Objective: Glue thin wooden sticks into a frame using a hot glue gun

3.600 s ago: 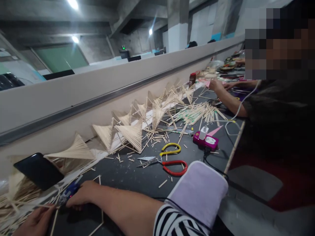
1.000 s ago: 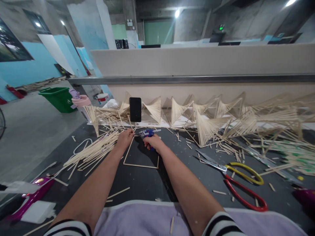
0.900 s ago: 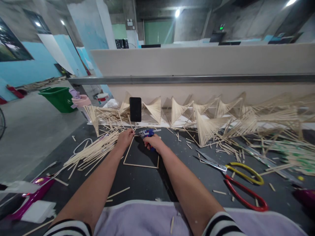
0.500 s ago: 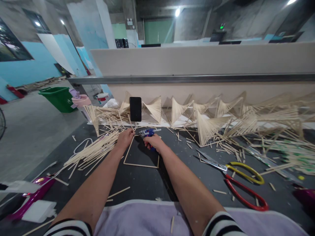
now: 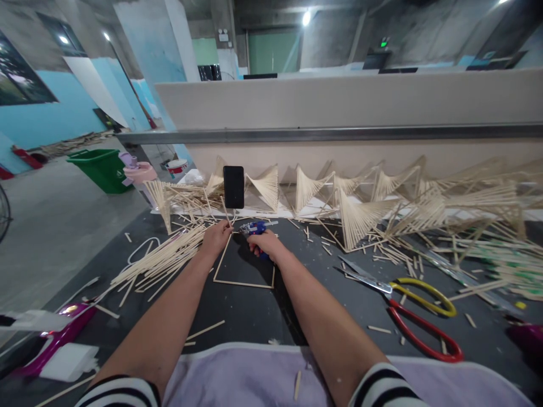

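A square frame of thin wooden sticks (image 5: pixel 244 284) lies on the dark table in front of me. At its far left corner my left hand (image 5: pixel 215 237) pinches a thin wooden stick (image 5: pixel 225 210) that stands up at a tilt. My right hand (image 5: pixel 263 244) is wrapped round the handle of a blue glue gun (image 5: pixel 256 228), with a pale glue stick jutting from its back end. The gun's nozzle points left, close to my left fingertips. Whether it touches the stick, I cannot tell. Part of the frame's far side is hidden by my hands and the gun.
Loose sticks (image 5: pixel 165 257) lie in a pile to the left. A phone (image 5: pixel 233 187) stands upright behind my hands. Twisted stick models (image 5: pixel 360 223) line the back. Large scissors (image 5: pixel 390 289) lie open at right, among offcuts. A magenta tool (image 5: pixel 63 339) sits at left.
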`<state>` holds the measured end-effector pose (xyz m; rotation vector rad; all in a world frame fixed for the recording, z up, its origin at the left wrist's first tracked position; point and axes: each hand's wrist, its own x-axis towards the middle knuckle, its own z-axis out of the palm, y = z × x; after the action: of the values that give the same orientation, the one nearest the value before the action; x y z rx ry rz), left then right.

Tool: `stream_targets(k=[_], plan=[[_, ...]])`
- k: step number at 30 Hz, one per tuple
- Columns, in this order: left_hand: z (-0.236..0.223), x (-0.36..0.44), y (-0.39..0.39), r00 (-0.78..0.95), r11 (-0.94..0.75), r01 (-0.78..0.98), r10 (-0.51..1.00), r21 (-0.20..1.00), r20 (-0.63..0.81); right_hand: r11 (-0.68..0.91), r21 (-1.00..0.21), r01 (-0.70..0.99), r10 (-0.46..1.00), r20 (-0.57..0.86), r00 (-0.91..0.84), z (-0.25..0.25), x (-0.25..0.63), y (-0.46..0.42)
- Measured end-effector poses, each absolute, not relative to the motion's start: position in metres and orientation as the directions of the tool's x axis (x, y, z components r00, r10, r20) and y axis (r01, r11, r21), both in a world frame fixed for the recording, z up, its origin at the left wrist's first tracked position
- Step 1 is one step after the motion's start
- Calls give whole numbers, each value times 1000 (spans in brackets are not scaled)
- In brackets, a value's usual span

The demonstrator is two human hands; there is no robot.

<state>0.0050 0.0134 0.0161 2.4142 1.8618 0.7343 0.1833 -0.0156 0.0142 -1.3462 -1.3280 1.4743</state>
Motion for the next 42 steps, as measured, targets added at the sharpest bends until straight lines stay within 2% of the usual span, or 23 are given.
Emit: stream_targets(k=[42], plan=[[13,3,15,201,-314,912,903,264,380,-214,-972,96,956,-229,-185,11,182,-15]])
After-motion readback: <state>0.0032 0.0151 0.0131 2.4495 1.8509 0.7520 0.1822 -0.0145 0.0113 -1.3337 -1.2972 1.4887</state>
